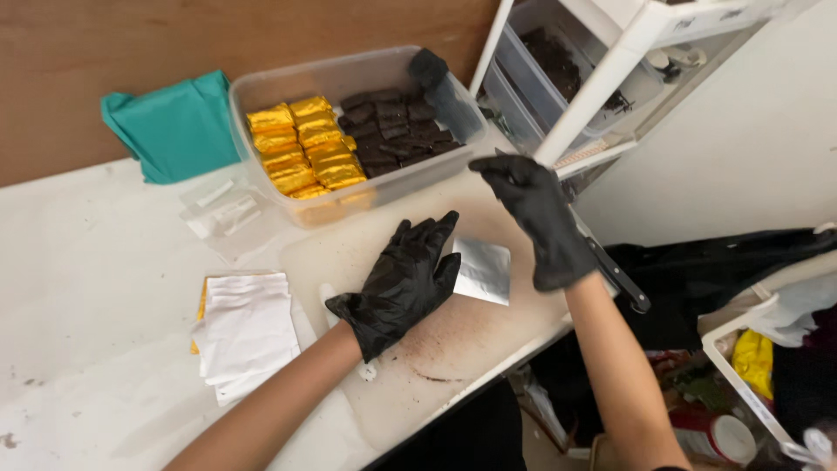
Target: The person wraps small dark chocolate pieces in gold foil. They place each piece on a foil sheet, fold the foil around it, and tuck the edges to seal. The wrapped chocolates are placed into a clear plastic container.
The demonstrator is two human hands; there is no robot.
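left hand (403, 283), in a black glove, is lying flat w/ fingers spread open on the white cutting board (410, 366), gripping nothing. its fingertips are touching the left edge of a silver foil sheet (485, 270), which is lying just to the right of the hand, btwn both hands, flat on the board. the foil is looking like a small square piece, shiny grey, slightly creased, one corner pointing toward the board's near edge.

right hand (540, 218), also black-gloved, is hovering above and right of the foil, not touching it. fingers are curling loosely downward; can't tell if it's gripping anything. a black-handled knife (615, 275) is lying right under/behind that wrist at the board's right edge, but contact isn't clear.

behind the board a clear plastic tub (261, 92) is holding gold-wrapped bars (301, 144) stacked in rows on its left side and dark brown unwrapped bars (392, 131) on its right. a black-gloved object is resting at the tub's far right corner, too dark to tell more.

left of the board a stack of white paper sheets (248, 331) is sitting on the white table (87, 279), w/ a yellow edge showing beneath. a teal cloth (174, 126) is lying behind, near the tub. brown crumbs are dotting the board close to the left hand.
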